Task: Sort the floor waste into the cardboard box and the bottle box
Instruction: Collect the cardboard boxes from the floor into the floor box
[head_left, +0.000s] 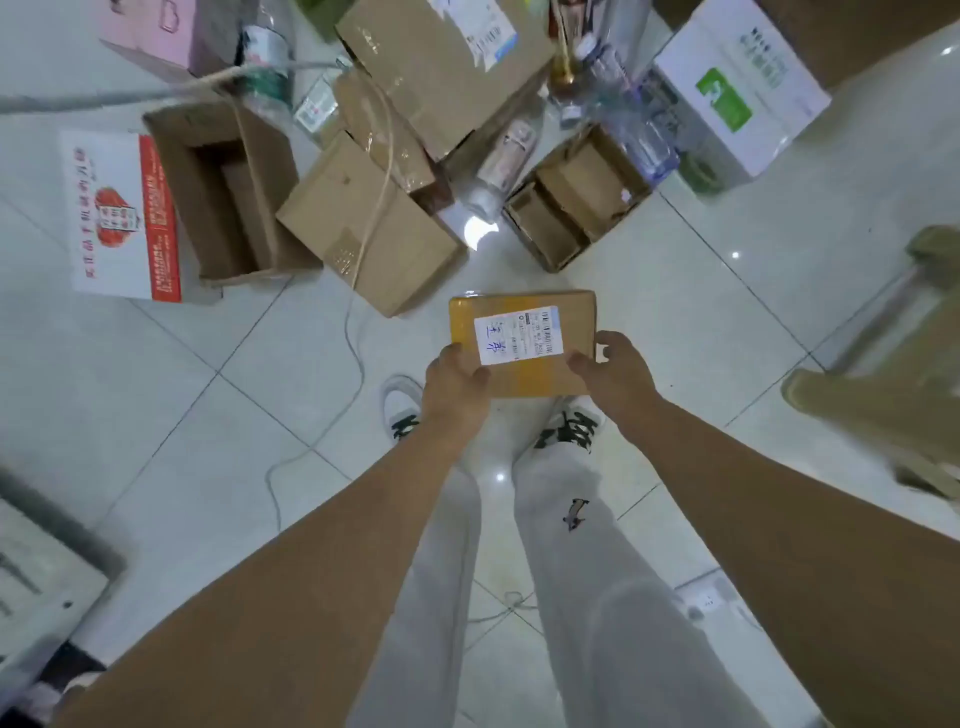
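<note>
Both hands, left (456, 383) and right (618, 375), grip my small taped parcel (522, 343) by its near corners, above the floor (208, 415); cartons lie far.

Bright, soft overhead light — glare on tiles (483, 234) — edges warped.

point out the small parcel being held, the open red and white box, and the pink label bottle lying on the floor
small parcel (522, 343): head view, on its white shipping label
open red and white box (124, 218): head view, on its printed side panel
pink label bottle (506, 156): head view, on its label
</note>
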